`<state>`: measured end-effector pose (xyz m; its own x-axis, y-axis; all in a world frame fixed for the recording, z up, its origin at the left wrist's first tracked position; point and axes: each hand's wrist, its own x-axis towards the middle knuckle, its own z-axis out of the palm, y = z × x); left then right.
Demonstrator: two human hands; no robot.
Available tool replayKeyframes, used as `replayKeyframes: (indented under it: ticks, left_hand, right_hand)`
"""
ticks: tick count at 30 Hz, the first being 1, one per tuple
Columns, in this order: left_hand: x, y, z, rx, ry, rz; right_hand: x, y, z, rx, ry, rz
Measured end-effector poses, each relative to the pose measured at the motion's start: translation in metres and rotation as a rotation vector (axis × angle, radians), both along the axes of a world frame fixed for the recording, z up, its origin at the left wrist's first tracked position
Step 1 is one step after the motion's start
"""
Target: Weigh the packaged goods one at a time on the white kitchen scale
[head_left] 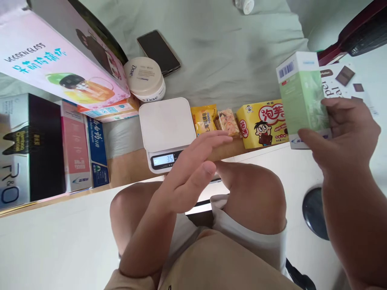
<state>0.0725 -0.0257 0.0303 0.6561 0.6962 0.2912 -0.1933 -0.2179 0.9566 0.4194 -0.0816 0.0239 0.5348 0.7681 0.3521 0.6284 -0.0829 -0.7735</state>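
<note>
My right hand (347,133) grips a tall light-green and white carton (302,96) on the right, fingers and thumb on its sides. My left hand (196,165) hovers with fingers stretched out and nothing in it, over the front right of a white digital kitchen scale (167,125). The scale's plate is bare and its lit display seems to read 35, part of the panel being covered by my fingers. Right of the scale lie a yellow wrapped packet (203,119) and a clear-wrapped crispy snack (229,123). A yellow snack box (263,125) stands beside the carton, which hides its right end.
On the left stand a pink glass-cup box (75,68), a black-and-silver box (33,149), a pink box (75,149) and a blue toothpaste box (98,153). A Dove tub (145,78) and a phone (159,52) lie behind the scale. A dark-red hairbrush (347,40) is at upper right.
</note>
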Motion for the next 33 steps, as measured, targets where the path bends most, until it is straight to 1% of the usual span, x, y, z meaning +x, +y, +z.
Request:
replayKeyframes:
  ticks: [3,7,11,14,16,18,21,24,26,28,30,31,33]
  left_hand:
    - [0.003,0.001,-0.002,0.015,0.023,-0.015]
    - [0.005,0.003,-0.003,0.019,0.017,-0.018]
    - [0.007,0.004,-0.002,0.004,0.043,-0.018]
    - [0.008,0.004,-0.002,0.002,0.06,-0.021]
    - [0.007,0.005,-0.001,0.002,0.059,-0.019]
    - [0.006,0.005,-0.002,-0.004,0.063,-0.012]
    - [0.002,0.004,-0.005,-0.016,0.071,-0.002]
    - [0.01,0.002,-0.007,-0.067,0.029,-0.008]
    - [0.028,0.001,-0.004,-0.1,0.001,-0.029]
    - [0.06,-0.002,0.0,-0.105,-0.005,-0.084]
    - [0.104,-0.007,0.005,-0.1,0.013,-0.169]
    - [0.129,-0.011,0.006,-0.084,0.028,-0.217]
    - [0.177,-0.019,0.007,-0.088,0.045,-0.266]
  right_hand:
    - [0.005,-0.004,-0.002,-0.076,-0.008,-0.089]
    - [0.01,-0.008,-0.006,-0.111,-0.048,-0.113]
    - [0.012,-0.009,-0.004,-0.09,-0.026,-0.146]
    - [0.019,-0.01,0.004,-0.043,-0.042,-0.115]
    - [0.033,-0.011,0.01,-0.015,-0.082,-0.061]
    - [0.054,-0.013,0.013,-0.011,-0.127,-0.022]
    - [0.086,-0.014,0.014,-0.027,-0.131,-0.035]
    - [0.101,-0.016,0.012,0.02,-0.053,-0.083]
    - [0.102,-0.017,0.012,0.048,-0.022,-0.124]
    - [0.101,-0.018,0.012,0.051,-0.017,-0.147]
    - [0.102,-0.019,0.013,0.042,-0.029,-0.125]
    - [0.103,-0.019,0.015,0.043,-0.035,-0.093]
    - [0.108,-0.018,0.018,0.044,-0.045,-0.017]
